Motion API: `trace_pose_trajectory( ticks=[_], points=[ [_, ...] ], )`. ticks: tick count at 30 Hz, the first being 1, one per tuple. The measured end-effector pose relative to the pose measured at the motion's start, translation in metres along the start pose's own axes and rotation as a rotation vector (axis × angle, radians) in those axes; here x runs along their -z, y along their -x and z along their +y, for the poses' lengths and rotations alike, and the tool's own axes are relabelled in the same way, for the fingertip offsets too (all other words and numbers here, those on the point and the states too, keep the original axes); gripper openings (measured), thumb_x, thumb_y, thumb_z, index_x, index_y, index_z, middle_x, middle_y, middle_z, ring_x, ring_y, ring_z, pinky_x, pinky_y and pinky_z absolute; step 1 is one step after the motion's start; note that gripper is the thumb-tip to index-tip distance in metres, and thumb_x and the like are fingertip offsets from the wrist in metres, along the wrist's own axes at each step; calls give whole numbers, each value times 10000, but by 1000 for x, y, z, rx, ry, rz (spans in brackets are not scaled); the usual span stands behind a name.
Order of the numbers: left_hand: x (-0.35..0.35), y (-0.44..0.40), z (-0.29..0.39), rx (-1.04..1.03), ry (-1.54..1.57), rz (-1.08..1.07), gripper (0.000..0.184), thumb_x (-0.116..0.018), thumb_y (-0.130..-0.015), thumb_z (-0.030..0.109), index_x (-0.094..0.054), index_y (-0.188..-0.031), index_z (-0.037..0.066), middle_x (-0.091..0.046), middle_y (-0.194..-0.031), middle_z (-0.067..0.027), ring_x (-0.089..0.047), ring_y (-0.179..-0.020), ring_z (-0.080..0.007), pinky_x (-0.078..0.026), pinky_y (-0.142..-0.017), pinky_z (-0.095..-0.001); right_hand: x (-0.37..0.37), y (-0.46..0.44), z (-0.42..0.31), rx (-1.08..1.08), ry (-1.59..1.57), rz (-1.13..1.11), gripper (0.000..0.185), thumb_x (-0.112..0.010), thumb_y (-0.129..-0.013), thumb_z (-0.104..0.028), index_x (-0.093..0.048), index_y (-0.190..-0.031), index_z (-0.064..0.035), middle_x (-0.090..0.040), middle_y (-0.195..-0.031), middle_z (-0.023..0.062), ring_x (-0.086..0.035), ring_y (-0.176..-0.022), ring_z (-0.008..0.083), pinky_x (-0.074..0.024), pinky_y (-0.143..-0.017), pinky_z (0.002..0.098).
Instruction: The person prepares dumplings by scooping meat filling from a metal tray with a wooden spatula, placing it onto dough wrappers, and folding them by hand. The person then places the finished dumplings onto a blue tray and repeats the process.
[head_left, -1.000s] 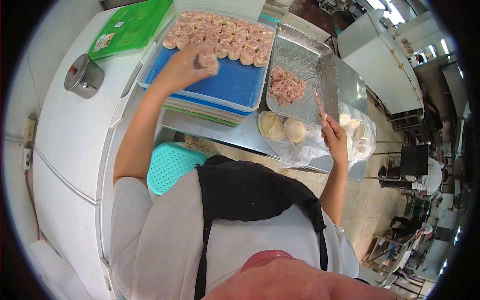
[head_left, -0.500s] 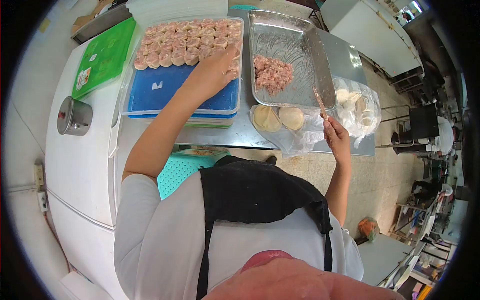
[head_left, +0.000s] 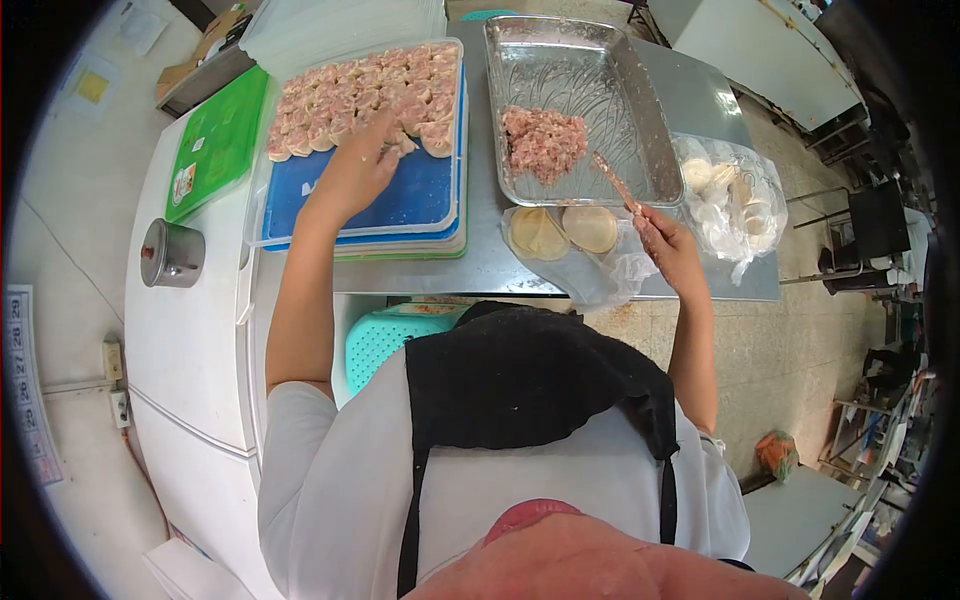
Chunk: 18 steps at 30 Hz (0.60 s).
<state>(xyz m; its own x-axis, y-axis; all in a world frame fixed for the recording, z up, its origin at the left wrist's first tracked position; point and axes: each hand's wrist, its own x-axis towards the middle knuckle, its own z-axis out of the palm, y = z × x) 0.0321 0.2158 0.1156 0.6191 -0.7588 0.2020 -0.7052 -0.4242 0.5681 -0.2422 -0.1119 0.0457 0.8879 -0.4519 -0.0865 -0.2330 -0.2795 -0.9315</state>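
My left hand [head_left: 362,170] is over the front row of meat dumplings [head_left: 355,95] in a clear tray with a blue base [head_left: 400,195]. Its fingers are bent round a pale dumpling at the row's edge. My right hand [head_left: 668,243] grips a thin, meat-smeared spatula [head_left: 613,182], whose tip is over the metal pan [head_left: 630,120]. A mound of minced meat [head_left: 543,142] sits in the pan's left part. Round wrappers [head_left: 590,229] lie on plastic in front of the pan, close to my right hand.
A plastic bag of wrappers [head_left: 740,200] is right of the pan. A green lid [head_left: 212,150] and a metal pot [head_left: 172,253] stand on the white freezer [head_left: 190,340] at left. Below the steel table [head_left: 500,268] is a turquoise basket [head_left: 375,345].
My left hand has moved left along the front row from the tray's right end. The spatula tip has swung left toward the meat. The camera view has shifted.
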Motion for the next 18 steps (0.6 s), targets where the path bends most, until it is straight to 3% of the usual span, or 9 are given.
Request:
trace_pose_trajectory(
  ticks=[1, 3, 7, 8, 9, 11, 13, 15, 18],
  points=[
    [-3, -2, -8, -18, -99, 11, 689, -547, -816, 8, -323, -1447, 172, -507, -1326, -181, -520, -1173, -358, -383, -1025, -415, 4, -7, 3, 2, -3, -3, 375, -592, -937, -254, -605, -1201, 11, -525, -691, -34, -434, -606, 70, -382, -550, 236],
    [-12, -9, -31, -32, -163, 57, 663, -533, -821, 15, -327, -1439, 140, -492, -1334, -210, -495, -1197, -378, -394, -1003, -430, 14, -23, 9, 152, 206, -17, 370, -539, -959, -311, -633, -1112, 13, -573, -668, 47, -500, -595, 140, -418, -571, 316],
    [-13, -15, -1, -4, -169, 167, 591, -525, -826, 22, -390, -1396, 97, -515, -1298, -229, -490, -1202, -374, -416, -968, -415, 41, -62, 0, 87, 362, -222, 360, -525, -963, -342, -646, -1086, -27, -505, -606, 23, -476, -533, 152, -381, -517, 315],
    [-13, -14, 9, 1, -170, 162, 591, -525, -826, 22, -390, -1396, 97, -515, -1298, -229, -490, -1202, -374, -416, -968, -415, 46, -76, 5, 229, 560, -207, 347, -520, -955, -348, -656, -1006, -33, -553, -635, 80, -526, -573, 239, -408, -550, 369],
    [-14, -13, 18, 61, -164, 198, 536, -532, -823, 15, -445, -1348, 89, -550, -1244, -210, -526, -1148, -352, -432, -944, -394, 51, -90, 9, 374, 755, -190, 350, -515, -948, -354, -667, -926, -40, -601, -665, 137, -577, -612, 326, -435, -583, 423],
    [-18, -8, 53, 130, -159, 227, 485, -539, -821, 8, -501, -1299, 81, -585, -1191, -192, -562, -1094, -331, -447, -920, -372, 61, -118, 6, 399, 868, -252, 359, -520, -933, -361, -665, -858, -41, -621, -712, 160, -596, -684, 359, -460, -625, 448],
    [-39, -7, 111, 211, -89, 493, 356, -553, -814, -11, -583, -1162, 57, -623, -1043, -148, -599, -952, -271, -468, -863, -343, 63, -150, 7, 432, 982, -318, 376, -525, -917, -368, -663, -790, -43, -640, -758, 182, -614, -757, 391, -486, -668, 473],
    [-82, -9, 131, -135, -35, 511, 289, -564, -806, -19, -609, -1083, 50, -627, -965, -127, -608, -896, -246, -475, -829, -356, 54, -179, 16, 590, 1014, -198, 318, -546, -885, -305, -670, -749, -45, -644, -743, 173, -632, -729, 369, -500, -649, 466],
    [-164, -15, 155, -92, 144, 109, 234, -615, -812, 44, -624, -1046, 51, -636, -1049, -109, -597, -945, -284, -459, -866, -362, 26, -184, 31, 607, 1075, -319, 238, -566, -831, -225, -675, -748, -30, -655, -740, 172, -654, -719, 351, -517, -629, 455]
  ],
)
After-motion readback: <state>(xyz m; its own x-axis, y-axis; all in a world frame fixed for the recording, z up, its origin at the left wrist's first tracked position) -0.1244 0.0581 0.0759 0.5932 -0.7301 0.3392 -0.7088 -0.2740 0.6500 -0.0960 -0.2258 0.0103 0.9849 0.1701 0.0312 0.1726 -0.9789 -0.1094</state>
